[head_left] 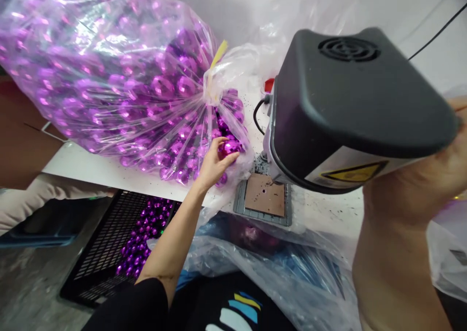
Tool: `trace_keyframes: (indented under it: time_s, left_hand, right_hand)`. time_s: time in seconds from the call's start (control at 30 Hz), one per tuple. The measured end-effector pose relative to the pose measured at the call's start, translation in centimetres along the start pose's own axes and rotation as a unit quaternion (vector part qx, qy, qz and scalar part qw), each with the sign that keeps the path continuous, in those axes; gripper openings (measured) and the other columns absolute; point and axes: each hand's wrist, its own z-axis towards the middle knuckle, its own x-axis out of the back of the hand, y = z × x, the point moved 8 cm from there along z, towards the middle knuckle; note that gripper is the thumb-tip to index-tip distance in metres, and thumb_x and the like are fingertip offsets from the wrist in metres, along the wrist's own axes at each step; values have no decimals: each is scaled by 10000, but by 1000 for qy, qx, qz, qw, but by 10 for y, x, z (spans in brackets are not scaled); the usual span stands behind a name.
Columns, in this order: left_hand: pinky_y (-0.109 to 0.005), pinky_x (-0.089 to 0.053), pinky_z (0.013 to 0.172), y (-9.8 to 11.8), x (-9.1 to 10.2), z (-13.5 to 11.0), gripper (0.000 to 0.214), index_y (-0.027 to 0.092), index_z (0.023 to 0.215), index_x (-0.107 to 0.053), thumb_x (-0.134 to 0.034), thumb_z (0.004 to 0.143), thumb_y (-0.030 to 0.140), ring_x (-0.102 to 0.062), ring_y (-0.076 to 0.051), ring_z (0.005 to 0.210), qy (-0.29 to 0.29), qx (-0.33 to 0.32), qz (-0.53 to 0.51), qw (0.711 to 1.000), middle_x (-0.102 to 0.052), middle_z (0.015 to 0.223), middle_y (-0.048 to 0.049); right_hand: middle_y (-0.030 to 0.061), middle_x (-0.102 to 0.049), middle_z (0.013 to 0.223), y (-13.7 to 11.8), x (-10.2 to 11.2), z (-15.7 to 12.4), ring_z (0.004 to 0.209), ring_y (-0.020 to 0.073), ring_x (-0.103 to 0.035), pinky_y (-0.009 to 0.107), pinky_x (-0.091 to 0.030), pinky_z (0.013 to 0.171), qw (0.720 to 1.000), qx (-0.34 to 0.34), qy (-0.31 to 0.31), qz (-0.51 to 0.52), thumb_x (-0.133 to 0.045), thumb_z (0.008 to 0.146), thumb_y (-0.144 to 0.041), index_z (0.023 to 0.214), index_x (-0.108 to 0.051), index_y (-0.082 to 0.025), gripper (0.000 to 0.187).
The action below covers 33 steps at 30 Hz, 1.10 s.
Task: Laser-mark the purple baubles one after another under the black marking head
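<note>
My left hand [212, 168] has its thumb and fingers curled round a shiny purple faceted ball [230, 147]. It is at the gathered end of a large clear plastic bag [120, 87] full of similar purple balls. A yellow strip [219, 53] sticks out of the bag's knotted neck. My right hand [412, 194] is against the underside and right end of a black machine housing [365, 97] with a yellow warning label; its fingers are hidden behind it. Below the housing, a brown square pad [265, 194] with a small hole lies on a grey base plate [239, 202].
Dark crumbs are scattered on the white table [321, 209]. At lower left a black plastic crate [91, 253] holds many small purple balls. Another person's leg [36, 199] shows at the left. Clear plastic sheeting [233, 258] drapes over the table's near edge. A black cable [438, 31] runs along the wall.
</note>
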Motion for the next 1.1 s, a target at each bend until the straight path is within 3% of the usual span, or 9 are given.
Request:
trace_keyframes:
  time_s: [0.07,0.17,0.27,0.33,0.47,0.63,0.8,0.97,1.1]
  left_hand:
    - [-366,-600,782,-1,3,-19,479,275,1290,-482,-692,873,382,-676,-189,880,-31,69,-153,985,-623,1105,-71]
    - [-335,-600,729,-1,-9,-50,507,315,1338,-488,-678,883,432,-693,-205,902,-98,139,-270,948,-623,1163,-84]
    - [-290,-567,683,-9,-34,-78,427,283,1299,-571,-566,943,519,-670,-198,918,-151,177,-287,929,-635,1168,-89]
    - [-304,-559,762,-17,-50,-88,447,273,1324,-566,-580,942,505,-653,-201,980,-165,176,-237,941,-632,1217,-80]
    - [-423,-475,1031,-19,-69,-91,559,217,1360,-520,-707,870,410,-599,-254,1157,-155,130,-93,975,-616,1293,-95]
    - [-460,-468,1027,-11,-77,-83,416,199,1214,-619,-727,844,356,-613,-273,1121,-106,74,15,991,-670,1206,-93]
    - [-416,-491,1009,-24,-77,-80,404,201,1225,-647,-687,870,389,-642,-256,1103,-105,124,-95,982,-700,1204,-83]
    - [-291,-544,708,-32,-69,-82,499,203,1205,-687,-714,819,517,-647,-168,760,-100,198,-187,957,-735,1035,-51]
    - [-267,-525,673,-32,-69,-85,519,188,1146,-712,-756,776,549,-606,-132,675,-97,217,-211,948,-726,929,-38]
  right_hand:
    - [-37,-406,632,3,-2,0,558,-6,-391,225,-249,590,999,-14,-3,29,-462,924,-609,836,-503,-121,498]
    - [-35,-412,678,6,-6,2,591,-11,-372,250,-249,634,999,-10,-5,36,-388,891,-716,853,-507,-124,605]
    - [-21,-429,735,7,-7,3,672,-7,-347,265,-247,689,1000,7,7,18,-400,885,-717,822,-523,-113,620]
    - [-16,-447,751,6,-6,4,704,1,-357,267,-253,703,1000,17,14,11,-444,899,-668,809,-535,-113,569]
    - [-14,-471,757,5,-7,4,704,9,-381,258,-277,697,1000,9,3,16,-450,918,-624,827,-553,-118,525]
    - [-7,-446,747,3,-6,4,729,16,-400,248,-288,712,1000,4,3,14,-500,940,-469,815,-547,-104,389]
    - [-10,-396,686,-4,-6,3,705,5,-375,211,-252,660,1000,11,11,15,-500,942,-455,812,-542,-96,384]
    - [-6,-427,692,-8,-5,2,705,9,-412,175,-254,625,1000,-6,16,-15,-510,933,-441,812,-545,-103,361]
    - [-10,-430,690,-9,-5,2,703,7,-418,173,-254,627,1000,-2,15,-16,-494,939,-448,817,-537,-104,368]
